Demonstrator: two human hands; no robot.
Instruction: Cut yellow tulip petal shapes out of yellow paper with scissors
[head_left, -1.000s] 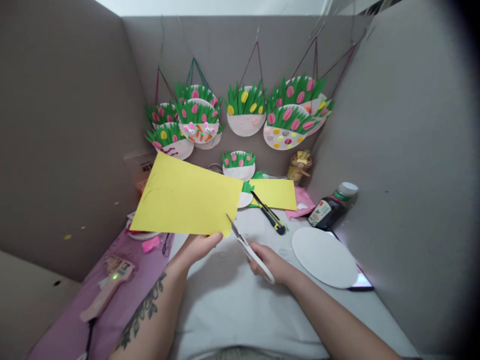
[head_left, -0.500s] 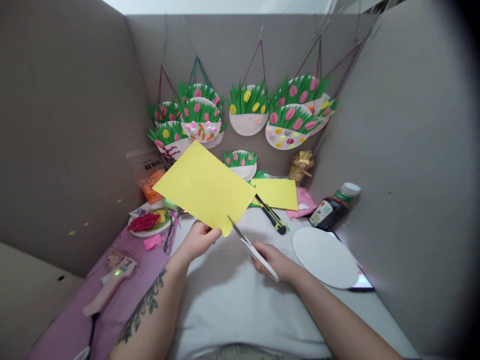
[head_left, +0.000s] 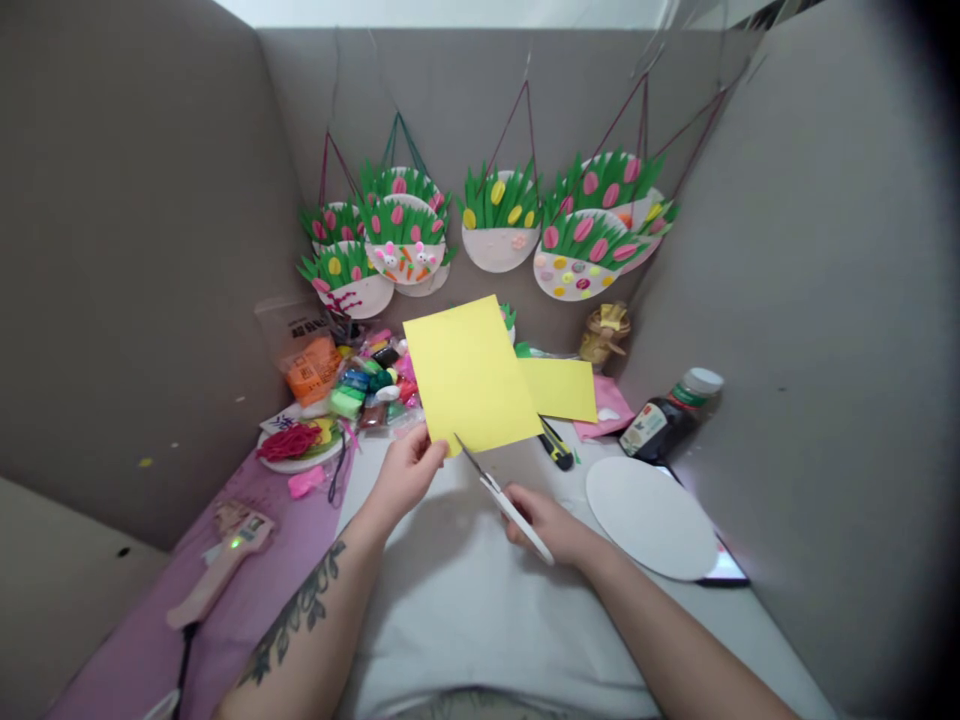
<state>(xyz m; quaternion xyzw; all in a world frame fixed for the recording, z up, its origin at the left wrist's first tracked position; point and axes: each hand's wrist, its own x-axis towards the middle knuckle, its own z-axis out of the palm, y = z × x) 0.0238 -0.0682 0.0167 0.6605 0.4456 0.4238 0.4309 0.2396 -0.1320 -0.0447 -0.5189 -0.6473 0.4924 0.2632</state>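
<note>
A sheet of yellow paper (head_left: 472,375) is pinched at its lower left corner by my left hand (head_left: 411,462), held up above the table. My right hand (head_left: 541,522) is closed round the white handles of a pair of scissors (head_left: 517,515). The scissors' blades reach up and left to the paper's bottom edge, close to my left fingertips. Just behind the sheet lie a second yellow piece of paper (head_left: 562,388) and a utility knife (head_left: 556,445), partly hidden by it.
Paper-plate baskets (head_left: 501,245) hang along the back wall. On the left are packets of coloured clay (head_left: 360,385), a plate with red yarn (head_left: 291,444) and a pink glue gun (head_left: 221,575). A dark bottle (head_left: 667,412), white oval card (head_left: 649,515) and phone (head_left: 729,568) sit right.
The yellow paper has turned clockwise in my left hand and now stands more upright, uncovering the clay packets. The scissors have stayed almost in place.
</note>
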